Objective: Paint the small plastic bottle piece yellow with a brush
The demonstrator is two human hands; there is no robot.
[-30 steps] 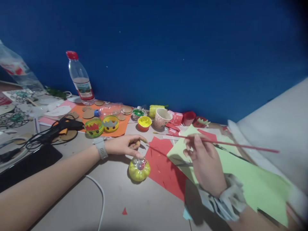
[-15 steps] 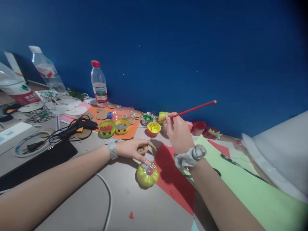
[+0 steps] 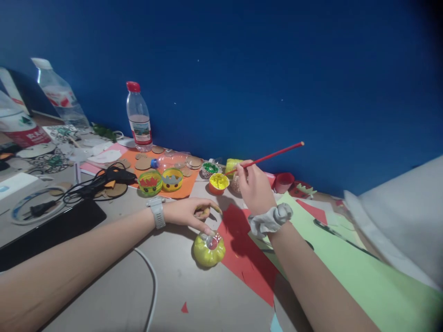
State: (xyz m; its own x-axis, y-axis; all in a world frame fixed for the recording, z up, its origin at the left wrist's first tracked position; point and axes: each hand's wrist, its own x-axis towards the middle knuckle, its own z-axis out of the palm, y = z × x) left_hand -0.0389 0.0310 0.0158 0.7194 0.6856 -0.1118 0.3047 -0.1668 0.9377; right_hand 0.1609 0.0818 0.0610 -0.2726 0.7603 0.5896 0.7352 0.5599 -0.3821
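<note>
My right hand [image 3: 256, 188] is closed round a red-handled paintbrush [image 3: 277, 153]. The lower end of the brush is over the edge of a small orange cup of yellow paint [image 3: 219, 182]. My left hand [image 3: 188, 214] has its thumb at the far rim of a yellow-painted, ribbed bottle bottom [image 3: 208, 252], with its fingers curved and apart. That piece stands on the table, its centre still see-through. Yellow smears show on the left fingers. Beside the yellow cup is a patterned cup of green paint [image 3: 209, 169].
Red paper [image 3: 249, 258] and green paper [image 3: 328, 263] lie at the right. Two decorated rings [image 3: 150, 183] rest on orange paper near a clear bottle [image 3: 139, 117]. A black glue gun [image 3: 116, 174], its cord and a white cable [image 3: 152, 276] lie leftward. A blue wall [image 3: 221, 69] stands behind.
The whole scene has shifted slightly left and up as the camera turned. Both hands keep almost the same pose, and the brush stays at the yellow paint cup.
</note>
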